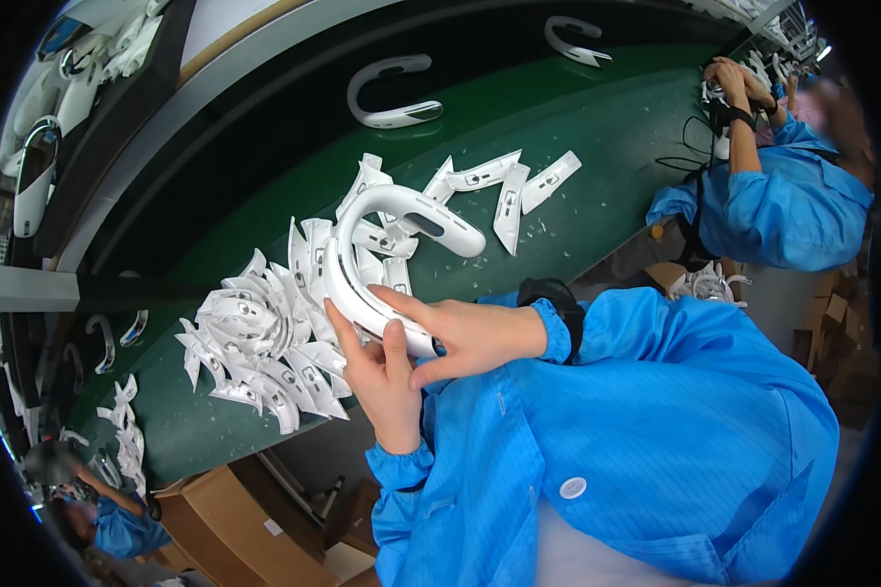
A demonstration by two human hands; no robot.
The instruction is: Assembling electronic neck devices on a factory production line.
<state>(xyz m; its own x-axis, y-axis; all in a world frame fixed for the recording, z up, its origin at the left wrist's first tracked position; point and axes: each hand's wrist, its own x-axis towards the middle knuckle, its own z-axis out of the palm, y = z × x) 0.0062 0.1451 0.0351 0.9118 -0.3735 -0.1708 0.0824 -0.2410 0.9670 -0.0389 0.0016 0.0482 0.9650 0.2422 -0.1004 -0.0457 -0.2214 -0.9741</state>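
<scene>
A white U-shaped neck fan (343, 274) is in both my hands, held above the green work surface with its free arm toward the upper right. My left hand (382, 382) grips its lower end from below, fingers along the outer side. My right hand (475, 338) closes on the same end, fingertips resting on the inner curve. The very tip is partly hidden by my hands. Beside and beneath the fan lies a heap of white curved plastic covers (240, 318). Several more covers (507, 210) are spread to its right.
Two more neck fans, one nearer (396, 117) and one farther (578, 51), lie on the dark strip beyond the green surface (617, 127). A co-worker in blue (793, 205) sits at right, another (122, 528) at lower left. A cardboard box (230, 519) stands below the edge.
</scene>
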